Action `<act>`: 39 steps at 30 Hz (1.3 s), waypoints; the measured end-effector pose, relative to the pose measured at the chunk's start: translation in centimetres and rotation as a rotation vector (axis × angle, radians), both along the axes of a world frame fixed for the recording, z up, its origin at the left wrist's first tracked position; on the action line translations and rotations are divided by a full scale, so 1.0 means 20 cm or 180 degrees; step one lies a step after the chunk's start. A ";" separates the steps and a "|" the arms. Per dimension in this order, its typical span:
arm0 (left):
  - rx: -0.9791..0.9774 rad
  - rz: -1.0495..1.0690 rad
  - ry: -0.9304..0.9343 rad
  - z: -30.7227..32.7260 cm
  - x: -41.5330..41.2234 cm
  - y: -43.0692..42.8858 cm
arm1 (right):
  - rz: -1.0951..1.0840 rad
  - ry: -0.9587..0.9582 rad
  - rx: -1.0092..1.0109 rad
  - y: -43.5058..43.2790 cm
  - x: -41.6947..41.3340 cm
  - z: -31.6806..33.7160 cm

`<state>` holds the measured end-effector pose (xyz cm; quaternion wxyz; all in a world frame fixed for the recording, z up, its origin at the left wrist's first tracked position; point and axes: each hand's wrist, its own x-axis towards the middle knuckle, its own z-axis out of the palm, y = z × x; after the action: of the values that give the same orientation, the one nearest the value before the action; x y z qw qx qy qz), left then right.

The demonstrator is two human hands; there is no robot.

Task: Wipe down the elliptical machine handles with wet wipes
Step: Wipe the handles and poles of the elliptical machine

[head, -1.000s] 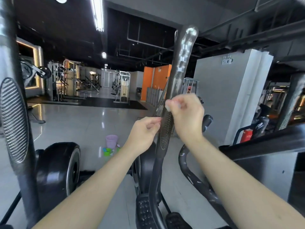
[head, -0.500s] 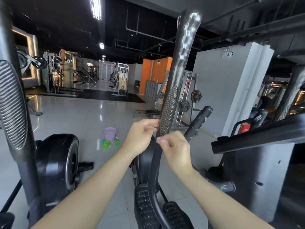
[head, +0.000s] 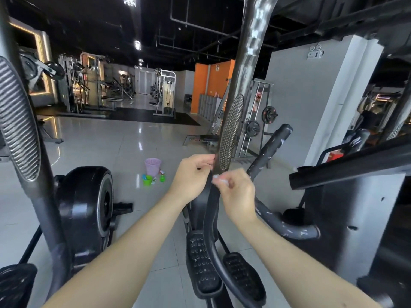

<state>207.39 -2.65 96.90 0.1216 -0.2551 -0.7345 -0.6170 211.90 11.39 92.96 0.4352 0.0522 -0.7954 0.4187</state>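
On the elliptical handle (head: 251, 52), below its ribbed pad (head: 230, 132), your right hand (head: 239, 193) pinches the wet wipe (head: 219, 180) (barely visible); your left hand (head: 192, 177) grips the handle alongside. Such a small pinch may slip and skip the ribs.

Bare forearms (head: 138, 252), bare hands (head: 191, 176), nails seemingly short

Dim gym, ceiling lights (head: 129, 1) glaring on floor (head: 124, 143), edges warped.
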 end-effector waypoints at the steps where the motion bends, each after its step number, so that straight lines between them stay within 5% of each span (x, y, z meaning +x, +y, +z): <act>1: -0.0015 0.0039 0.0032 0.00 0.01 0.00 | 0.0020 -0.0234 -0.0093 0.00 0.01 -0.04; 11: 0.0041 0.0219 0.0064 -0.01 0.03 0.03 | 0.0220 0.0484 -0.0517 0.04 0.01 0.52; 21: 0.0075 0.0267 0.0197 -0.03 0.05 0.05 | 0.0300 -0.0401 -0.1370 0.07 -0.02 -0.06; 30: 0.0120 0.0361 0.0217 -0.03 0.06 0.06 | 0.0512 0.0436 -0.1113 0.07 -0.06 0.32; 39: 0.0107 0.0272 0.0193 -0.07 0.04 0.04 | 0.0211 0.0106 -0.0204 0.03 0.00 -0.12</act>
<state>208.19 -1.88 95.41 0.1744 -0.2400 -0.7302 -0.6155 211.81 11.93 90.62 0.4356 0.0715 -0.7720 0.4573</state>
